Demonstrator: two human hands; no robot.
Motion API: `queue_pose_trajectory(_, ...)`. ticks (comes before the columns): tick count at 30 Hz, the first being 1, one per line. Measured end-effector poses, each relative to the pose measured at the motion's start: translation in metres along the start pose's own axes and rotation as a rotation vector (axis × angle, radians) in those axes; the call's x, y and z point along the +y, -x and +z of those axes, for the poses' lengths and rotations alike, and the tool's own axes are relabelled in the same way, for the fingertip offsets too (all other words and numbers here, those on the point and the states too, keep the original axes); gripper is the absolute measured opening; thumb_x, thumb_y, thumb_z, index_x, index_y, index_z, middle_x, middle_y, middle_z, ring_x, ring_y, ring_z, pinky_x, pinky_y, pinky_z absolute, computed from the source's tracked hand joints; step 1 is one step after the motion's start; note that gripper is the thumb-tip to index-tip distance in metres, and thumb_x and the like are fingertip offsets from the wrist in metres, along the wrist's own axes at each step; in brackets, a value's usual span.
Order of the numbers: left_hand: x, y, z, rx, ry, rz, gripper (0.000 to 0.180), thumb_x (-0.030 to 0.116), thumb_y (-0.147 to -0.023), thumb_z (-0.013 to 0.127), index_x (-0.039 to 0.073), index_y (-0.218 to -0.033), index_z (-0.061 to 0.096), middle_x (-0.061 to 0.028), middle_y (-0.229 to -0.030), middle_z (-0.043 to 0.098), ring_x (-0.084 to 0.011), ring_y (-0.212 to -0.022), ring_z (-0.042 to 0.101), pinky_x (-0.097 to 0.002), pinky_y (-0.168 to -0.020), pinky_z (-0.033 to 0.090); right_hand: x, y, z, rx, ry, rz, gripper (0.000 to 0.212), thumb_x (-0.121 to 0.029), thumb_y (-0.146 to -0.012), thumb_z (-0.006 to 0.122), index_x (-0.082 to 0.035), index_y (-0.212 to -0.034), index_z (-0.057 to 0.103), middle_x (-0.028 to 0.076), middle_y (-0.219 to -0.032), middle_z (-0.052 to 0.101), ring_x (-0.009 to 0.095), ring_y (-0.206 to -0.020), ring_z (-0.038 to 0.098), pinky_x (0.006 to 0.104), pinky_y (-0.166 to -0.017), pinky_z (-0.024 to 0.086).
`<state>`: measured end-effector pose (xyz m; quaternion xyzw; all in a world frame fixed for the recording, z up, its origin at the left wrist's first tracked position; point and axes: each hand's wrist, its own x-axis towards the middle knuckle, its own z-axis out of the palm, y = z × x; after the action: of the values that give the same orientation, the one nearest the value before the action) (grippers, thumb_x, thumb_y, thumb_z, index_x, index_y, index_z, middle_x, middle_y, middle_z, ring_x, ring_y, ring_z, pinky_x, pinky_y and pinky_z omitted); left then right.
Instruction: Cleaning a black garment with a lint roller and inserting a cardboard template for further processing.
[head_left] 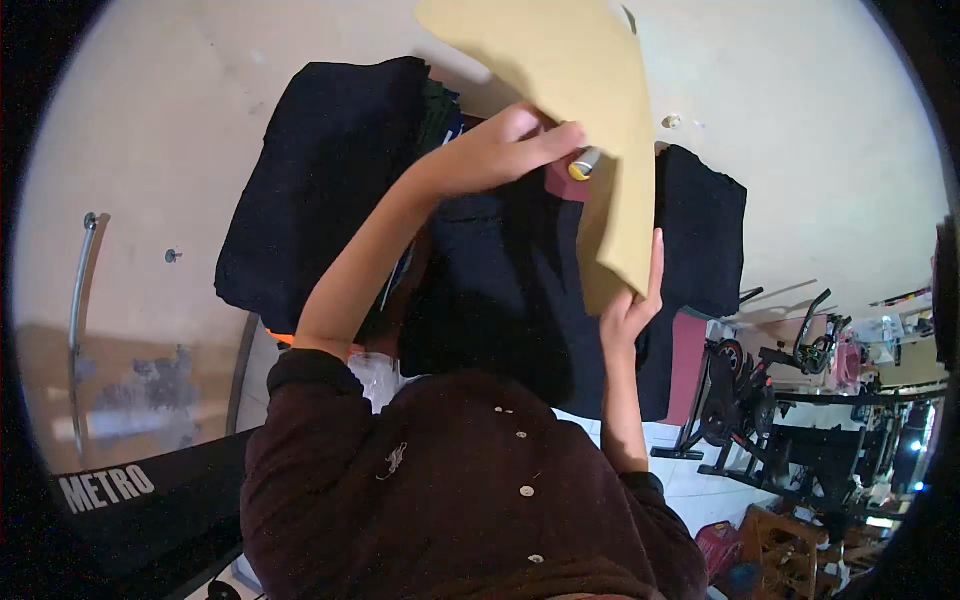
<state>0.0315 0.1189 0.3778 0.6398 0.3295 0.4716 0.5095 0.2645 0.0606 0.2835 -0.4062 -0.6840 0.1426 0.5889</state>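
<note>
A large tan sheet of card or stiff paper (590, 70) is raised above the table, its lower end bent over. My left hand (500, 150) is closed on its left edge, thumb and fingers pinching. My right hand (632, 308) grips the lower corner, some of its fingers hidden behind the card. Close to my left fingertips shows a small silver cylinder with a yellow end (583, 165); whether I hold it or it lies beneath cannot be made out. Black fabric (490, 300) covers the table below my hands.
Tall folded black fabric (320, 180) is piled at the left, with a dark green stack (437, 110) beside it. More black cloth (705, 235) lies at the right against the wall. Beyond the pinkish table edge (687, 370) stands an exercise bike (735, 400). A long black object (150, 510) lies lower left.
</note>
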Motion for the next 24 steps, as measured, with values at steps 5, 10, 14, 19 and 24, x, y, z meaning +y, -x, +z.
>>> queue_pose_trajectory(5, -0.17, -0.007, -0.038, 0.252, 0.01, -0.231, 0.048, 0.037, -0.096, 0.037, 0.001, -0.128, 0.041, -0.017, -0.125, 0.05, -0.0275, -0.114, 0.05, -0.0353, -0.099, 0.036, 0.046, 0.012, -0.043, 0.071, 0.061, 0.262, 0.026, -0.014, -0.094, 0.046, 0.007, -0.108, 0.053, 0.011, -0.096, 0.06, 0.014, -0.084, 0.054, 0.0291, -0.074, 0.044)
queue_pose_trajectory(10, -0.364, 0.04, -0.071, 0.304, -0.927, -0.685, 0.056, 0.045, -0.094, 0.03, 0.007, -0.133, 0.037, -0.0177, -0.138, 0.034, -0.0338, -0.128, 0.031, -0.0489, -0.104, 0.023, 0.06, 0.031, -0.09, 0.167, 0.044, 0.485, 0.031, -0.019, -0.093, 0.05, 0.004, -0.115, 0.05, 0.01, -0.108, 0.056, 0.015, -0.095, 0.051, 0.0294, -0.083, 0.042)
queue_pose_trajectory(14, -0.396, 0.041, -0.083, 0.186, -1.156, -0.89, 0.059, 0.05, -0.093, 0.026, 0.015, -0.141, 0.026, -0.0099, -0.148, 0.016, -0.0293, -0.137, 0.011, -0.0552, -0.107, 0.011, 0.053, 0.046, -0.12, 0.322, -0.004, 0.625, 0.036, -0.019, -0.091, 0.055, 0.005, -0.116, 0.048, 0.012, -0.114, 0.054, 0.019, -0.1, 0.05, 0.0337, -0.086, 0.042)
queue_pose_trajectory(19, -0.411, 0.035, -0.104, 0.144, -1.26, -0.775, 0.056, 0.045, -0.094, 0.031, 0.017, -0.142, 0.023, -0.0086, -0.149, 0.013, -0.0288, -0.137, 0.009, -0.0521, -0.108, 0.011, 0.042, 0.034, -0.134, 0.407, 0.096, 0.584, 0.029, -0.018, -0.092, 0.051, 0.001, -0.114, 0.051, 0.009, -0.113, 0.052, 0.016, -0.095, 0.049, 0.0325, -0.08, 0.043)
queue_pose_trajectory(24, -0.422, 0.052, -0.115, 0.095, -1.413, -0.476, 0.056, 0.043, -0.094, 0.034, 0.019, -0.142, 0.021, -0.0062, -0.149, 0.013, -0.0265, -0.137, 0.011, -0.0435, -0.11, 0.015, 0.046, 0.024, -0.138, 0.405, 0.322, 0.47, 0.024, -0.016, -0.093, 0.051, 0.003, -0.108, 0.054, 0.009, -0.106, 0.055, 0.014, -0.091, 0.049, 0.0317, -0.078, 0.043)
